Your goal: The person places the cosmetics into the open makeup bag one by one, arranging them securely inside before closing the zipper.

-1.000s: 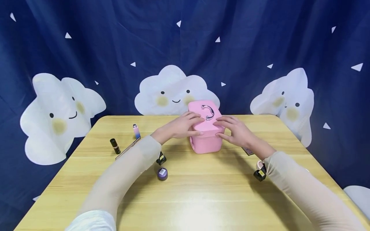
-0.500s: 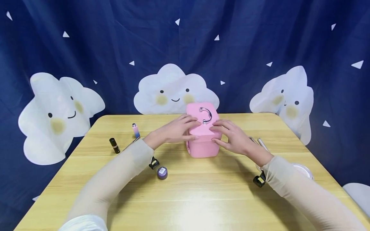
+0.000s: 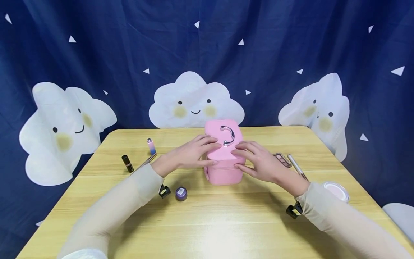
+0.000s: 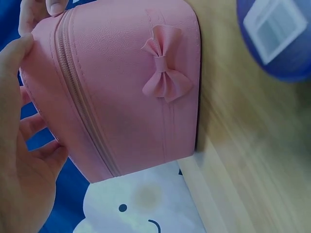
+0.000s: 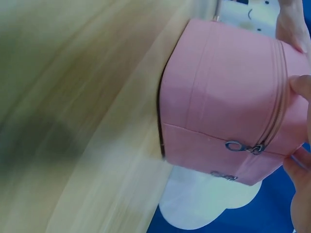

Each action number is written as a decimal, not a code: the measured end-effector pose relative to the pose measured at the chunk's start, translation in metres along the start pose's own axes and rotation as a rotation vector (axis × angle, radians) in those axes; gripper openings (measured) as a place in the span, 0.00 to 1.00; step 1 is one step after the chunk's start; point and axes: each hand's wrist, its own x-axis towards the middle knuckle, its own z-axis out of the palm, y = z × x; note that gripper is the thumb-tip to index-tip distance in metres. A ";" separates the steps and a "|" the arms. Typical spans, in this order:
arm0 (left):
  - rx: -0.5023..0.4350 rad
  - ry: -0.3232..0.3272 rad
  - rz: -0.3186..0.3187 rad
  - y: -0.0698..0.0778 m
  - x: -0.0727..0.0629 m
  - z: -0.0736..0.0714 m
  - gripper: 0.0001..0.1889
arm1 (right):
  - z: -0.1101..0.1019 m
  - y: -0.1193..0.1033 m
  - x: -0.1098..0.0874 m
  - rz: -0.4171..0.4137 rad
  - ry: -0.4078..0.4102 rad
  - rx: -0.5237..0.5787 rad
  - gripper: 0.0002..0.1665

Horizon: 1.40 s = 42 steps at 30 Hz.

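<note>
A pink zippered makeup case (image 3: 226,177) stands on the table with its lid closed and the silver handle (image 3: 232,135) on top. My left hand (image 3: 195,153) holds the lid's left side, fingers over the top and thumb at the front edge. On the opposite side my right hand (image 3: 263,161) grips the lid the same way. The left wrist view shows a pink bow (image 4: 165,68) on the case's side and the zipper (image 4: 82,92) running below the lid. Metal zipper pulls (image 5: 243,146) hang near the corner in the right wrist view.
Left of the case are a black lipstick tube (image 3: 127,163), a pink-blue tube (image 3: 151,146), a slim stick (image 3: 142,164) and a purple jar (image 3: 181,194). To the right lie an eyeshadow palette (image 3: 282,160), a silver brush-like stick (image 3: 297,167) and a white round compact (image 3: 336,191).
Both hands have drawn the case toward me and slightly left across the table. The palette, silver stick and white compact, earlier mostly covered by my right arm, now show.
</note>
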 end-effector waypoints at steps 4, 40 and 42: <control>-0.006 -0.011 0.005 0.006 -0.008 -0.001 0.34 | -0.005 -0.010 -0.001 -0.034 -0.015 -0.024 0.26; 0.152 0.445 0.459 0.006 -0.002 -0.022 0.30 | -0.005 -0.041 0.015 -0.094 0.109 -0.091 0.26; 0.151 0.469 0.461 0.008 0.000 -0.024 0.30 | -0.004 -0.047 0.019 -0.116 0.142 -0.157 0.26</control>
